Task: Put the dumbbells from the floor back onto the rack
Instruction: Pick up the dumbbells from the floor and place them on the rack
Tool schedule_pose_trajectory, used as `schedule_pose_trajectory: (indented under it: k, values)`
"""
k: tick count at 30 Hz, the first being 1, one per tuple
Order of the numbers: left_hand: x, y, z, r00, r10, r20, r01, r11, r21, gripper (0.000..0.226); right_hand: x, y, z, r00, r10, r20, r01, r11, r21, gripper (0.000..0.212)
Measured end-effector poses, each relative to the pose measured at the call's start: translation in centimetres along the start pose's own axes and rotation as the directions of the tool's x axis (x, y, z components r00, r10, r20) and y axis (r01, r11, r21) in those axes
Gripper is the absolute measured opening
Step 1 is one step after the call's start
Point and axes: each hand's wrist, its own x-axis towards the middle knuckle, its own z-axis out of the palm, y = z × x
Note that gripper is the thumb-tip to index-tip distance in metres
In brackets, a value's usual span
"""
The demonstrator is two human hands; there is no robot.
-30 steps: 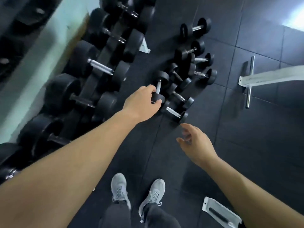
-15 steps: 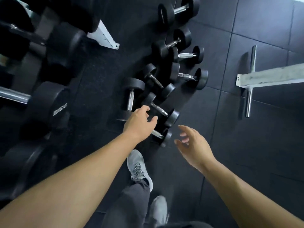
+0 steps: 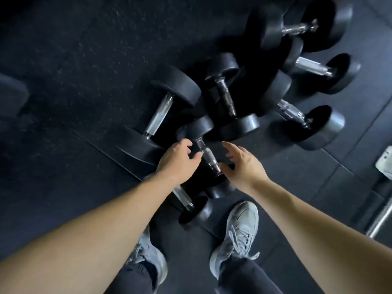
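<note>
Several black dumbbells with chrome handles lie in a cluster on the dark rubber floor. A small dumbbell (image 3: 209, 154) lies between my hands, its handle running from upper left to lower right. My left hand (image 3: 177, 159) hovers at the handle's left side with fingers curled, holding nothing. My right hand (image 3: 244, 164) is spread just right of the handle, thumb near its lower end. A larger dumbbell (image 3: 159, 115) lies to the left. Another small dumbbell (image 3: 186, 201) sits partly under my left forearm. The rack is out of view.
More dumbbells (image 3: 292, 112) (image 3: 314, 67) (image 3: 301, 28) lie further back and to the right. My two grey shoes (image 3: 239, 232) (image 3: 148, 257) stand just behind the cluster. A white bench foot (image 3: 385, 164) and a chrome bar (image 3: 381, 221) sit at the right edge. A dark round weight (image 3: 10, 96) shows at the left edge.
I have bent down, so the dumbbells look much closer. Both hands have dropped to the small dumbbell's handle, one on each side. The rack has left the view.
</note>
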Motion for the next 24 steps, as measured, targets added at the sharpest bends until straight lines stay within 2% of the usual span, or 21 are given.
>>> schedule_pose_trajectory:
  k: [2, 4, 9, 14, 17, 20, 24]
  values:
    - [1.7, -0.3, 1.9, 0.997, -0.029, -0.076, 0.029, 1.000, -0.008, 0.027, 3.0, 1.6, 1.0, 0.996, -0.041, 0.073, 0.046, 0.997, -0.061, 0.066]
    - [2.7, -0.8, 3.6, 0.988, -0.058, -0.141, 0.057, 0.998, -0.012, 0.030, 4.9, 2.8, 2.1, 0.988, -0.080, 0.133, 0.092, 0.992, -0.081, 0.067]
    - [3.4, -1.6, 6.6, 0.982, -0.152, -0.110, 0.139, 0.983, -0.122, 0.044, 6.3, 3.7, 3.9, 0.958, -0.131, 0.255, 0.140, 0.990, -0.016, 0.063]
    - [5.1, -1.0, 7.6, 0.978, -0.208, -0.034, 0.178, 0.900, -0.397, 0.041, 7.1, 3.7, 4.3, 0.913, -0.147, 0.380, 0.154, 0.988, 0.010, 0.067]
    - [5.4, -1.9, 8.3, 0.982, -0.183, -0.037, 0.134, 0.832, -0.539, 0.045, 7.4, 3.9, 4.3, 0.905, -0.150, 0.399, 0.143, 0.989, 0.046, 0.067]
    - [5.6, -2.6, 8.8, 0.990, -0.138, -0.022, 0.099, 0.803, -0.587, 0.048, 7.4, 3.7, 4.2, 0.915, -0.161, 0.371, 0.145, 0.987, 0.070, 0.067]
    - [5.5, -2.6, 8.6, 0.994, -0.099, -0.047, 0.055, 0.815, -0.577, 0.025, 7.1, 3.4, 4.2, 0.925, -0.176, 0.336, 0.150, 0.983, 0.103, 0.061]
